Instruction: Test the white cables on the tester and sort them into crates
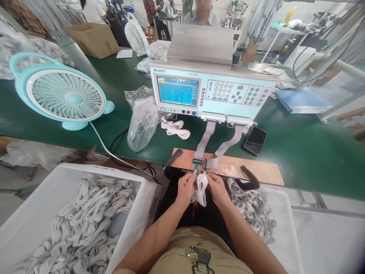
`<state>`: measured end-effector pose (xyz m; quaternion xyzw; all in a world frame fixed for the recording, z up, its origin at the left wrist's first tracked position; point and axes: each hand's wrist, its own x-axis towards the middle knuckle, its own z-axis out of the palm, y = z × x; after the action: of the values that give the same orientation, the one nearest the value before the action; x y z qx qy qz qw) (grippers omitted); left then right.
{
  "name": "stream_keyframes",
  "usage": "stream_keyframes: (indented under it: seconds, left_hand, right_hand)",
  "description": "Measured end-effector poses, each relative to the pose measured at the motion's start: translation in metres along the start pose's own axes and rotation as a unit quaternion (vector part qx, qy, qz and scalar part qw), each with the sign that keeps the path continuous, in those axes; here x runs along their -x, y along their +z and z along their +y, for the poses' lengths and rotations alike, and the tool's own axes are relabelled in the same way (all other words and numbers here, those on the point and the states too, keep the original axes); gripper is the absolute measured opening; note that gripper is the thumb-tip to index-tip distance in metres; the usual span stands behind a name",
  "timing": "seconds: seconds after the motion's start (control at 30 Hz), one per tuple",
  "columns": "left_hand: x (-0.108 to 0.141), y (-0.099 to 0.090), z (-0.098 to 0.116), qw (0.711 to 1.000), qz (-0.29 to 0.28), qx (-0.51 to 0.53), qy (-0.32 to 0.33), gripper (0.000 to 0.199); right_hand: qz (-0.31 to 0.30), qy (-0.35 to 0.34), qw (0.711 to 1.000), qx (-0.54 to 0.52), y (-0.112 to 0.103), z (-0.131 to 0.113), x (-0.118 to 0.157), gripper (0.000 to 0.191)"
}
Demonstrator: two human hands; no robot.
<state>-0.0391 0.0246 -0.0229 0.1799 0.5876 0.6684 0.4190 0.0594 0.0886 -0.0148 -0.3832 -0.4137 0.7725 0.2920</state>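
Observation:
A coiled white cable (202, 189) hangs between my two hands at the front edge of the wooden board (182, 159). My left hand (186, 185) is closed in a pinch on one end of it, close under a small green circuit board (196, 166). My right hand (218, 187) pinches the other end, just below a dark connector (205, 164). Whether the plugs are seated cannot be made out. Two grey ribbon cables (204, 141) run from these connectors up to the tester (213, 91), whose blue screen (178, 91) is lit.
White bins with coiled cables stand on my left (61, 171) and right (288, 213). On the green table (302, 152) are a turquoise fan (67, 95), a plastic bag (142, 123), a loose cable coil (175, 128) and a phone (255, 140). Another person (202, 17) sits behind the tester.

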Motion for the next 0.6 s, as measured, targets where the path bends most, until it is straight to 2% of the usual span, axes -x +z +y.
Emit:
stream_keyframes:
  seconds: [0.27,0.6]
  left_hand:
    - [0.0036,0.0018,-0.0007,0.998,0.008,-0.045,0.039,0.034]
    - [-0.0025,-0.0031,0.0055,0.997,-0.023,-0.059,0.032,0.039]
  right_hand:
    - [-0.002,0.001,1.0,-0.004,0.0016,-0.0023,0.0011,0.024]
    - [0.018,0.002,1.0,-0.009,0.0085,0.0008,0.003,0.031]
